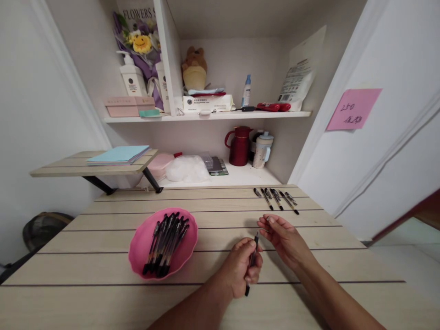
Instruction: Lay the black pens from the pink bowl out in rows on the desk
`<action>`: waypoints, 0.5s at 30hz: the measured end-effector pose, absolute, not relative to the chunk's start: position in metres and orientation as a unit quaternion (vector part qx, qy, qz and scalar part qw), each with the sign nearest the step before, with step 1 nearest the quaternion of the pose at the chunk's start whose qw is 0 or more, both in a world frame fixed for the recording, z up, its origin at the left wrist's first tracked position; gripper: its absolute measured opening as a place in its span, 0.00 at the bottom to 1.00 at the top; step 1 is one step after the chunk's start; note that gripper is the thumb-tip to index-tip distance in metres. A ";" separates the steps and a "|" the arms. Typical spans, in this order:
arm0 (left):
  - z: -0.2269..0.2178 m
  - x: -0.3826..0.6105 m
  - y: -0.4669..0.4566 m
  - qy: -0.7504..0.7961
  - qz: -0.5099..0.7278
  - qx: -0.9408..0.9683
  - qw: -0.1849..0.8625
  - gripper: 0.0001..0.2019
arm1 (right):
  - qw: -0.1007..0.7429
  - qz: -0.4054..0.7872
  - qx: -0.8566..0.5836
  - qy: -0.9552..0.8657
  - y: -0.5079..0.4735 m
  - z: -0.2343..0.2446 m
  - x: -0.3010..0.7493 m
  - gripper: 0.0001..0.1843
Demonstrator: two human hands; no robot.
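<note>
My left hand (243,266) is wrapped round a black pen (255,253), its bare tip pointing up and away from me. Just right of that tip, my right hand (282,238) is closed in a pinch; something small and pale may be between thumb and forefinger, too small to name. A pink scalloped bowl (136,238) to the left holds a bundle of capped black pens (167,245). Beyond my right hand, several pens (277,199) and loose black caps (257,192) lie on the slatted wooden table (220,220).
A small raised shelf (68,166) with blue paper (118,154) stands at the table's back left. Behind the table, a white cabinet holds a red jug (239,145), a pale cup (263,151) and a plastic bag (188,169). A pink note (354,110) sticks to the right wall.
</note>
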State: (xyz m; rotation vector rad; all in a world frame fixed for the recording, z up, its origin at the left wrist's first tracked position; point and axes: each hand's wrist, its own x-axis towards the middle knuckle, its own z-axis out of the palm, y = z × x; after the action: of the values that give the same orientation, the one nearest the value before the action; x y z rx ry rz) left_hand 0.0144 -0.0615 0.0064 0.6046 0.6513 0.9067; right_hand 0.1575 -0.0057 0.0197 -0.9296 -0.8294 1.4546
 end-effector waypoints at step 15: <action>0.006 0.014 -0.062 0.308 0.425 0.266 0.808 0.15 | 0.239 0.141 -0.693 -0.666 0.098 0.013 0.202 0.12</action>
State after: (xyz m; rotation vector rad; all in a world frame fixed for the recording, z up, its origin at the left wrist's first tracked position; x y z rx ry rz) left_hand 0.0145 -0.0616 0.0060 0.5678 0.6586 0.9098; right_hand 0.2021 0.0977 0.0127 -1.8967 -1.8242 0.3861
